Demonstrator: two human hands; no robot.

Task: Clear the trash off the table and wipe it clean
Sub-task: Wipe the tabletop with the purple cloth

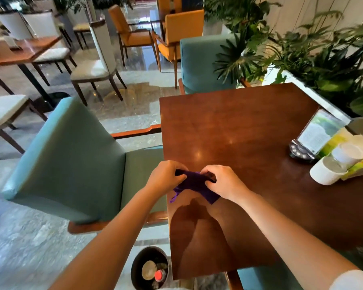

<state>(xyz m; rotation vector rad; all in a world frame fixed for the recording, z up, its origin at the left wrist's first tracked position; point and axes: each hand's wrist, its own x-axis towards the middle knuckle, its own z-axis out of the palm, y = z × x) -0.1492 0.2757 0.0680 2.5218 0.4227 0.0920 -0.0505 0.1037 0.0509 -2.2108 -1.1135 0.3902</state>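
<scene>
Purple cloth (194,184) bunched over table (239,126), left hand (166,174) and right hand (224,182) both gripping it

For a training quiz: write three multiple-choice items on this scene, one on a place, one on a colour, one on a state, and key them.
1. Where is the bin?
A. on the table
B. on the floor by the table's near corner
C. on a chair

2. What colour is the cloth?
A. purple
B. white
C. yellow

3. How is the cloth held?
A. left hand only
B. lying loose
C. by both hands

Key: B, it stands on the floor below the table edge; A, dark purple fabric; C, left hand and right hand both grip it.
</scene>
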